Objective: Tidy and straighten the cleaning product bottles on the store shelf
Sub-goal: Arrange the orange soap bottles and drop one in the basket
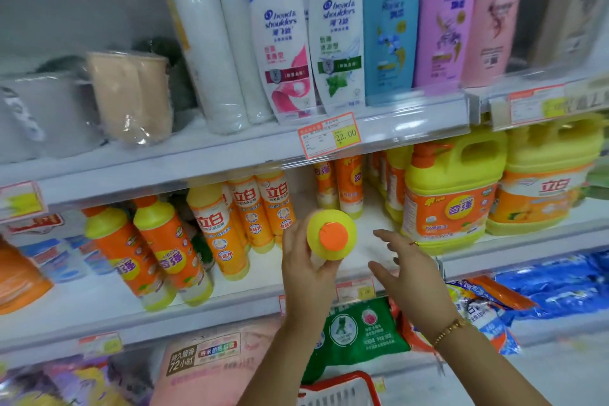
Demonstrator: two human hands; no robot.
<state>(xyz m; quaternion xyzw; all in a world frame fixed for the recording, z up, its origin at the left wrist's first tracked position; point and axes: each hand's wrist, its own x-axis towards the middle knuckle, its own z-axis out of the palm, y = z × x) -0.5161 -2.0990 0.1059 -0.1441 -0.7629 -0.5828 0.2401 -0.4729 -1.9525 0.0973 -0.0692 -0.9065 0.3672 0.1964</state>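
1. The bottle, glossy yellow plastic with a round orange cap, points its top at the camera, held in front of a bare gap on the middle shelf.
2. The left hand grips it, thumb and fingers wrapped round its body.
3. The right hand hovers just beside it, fingers spread, holding nothing.
4. Further in, orange-labelled bottles lean left, and squat yellow jugs stand on the right.

yellow bottle, orange cap, held cap-forward
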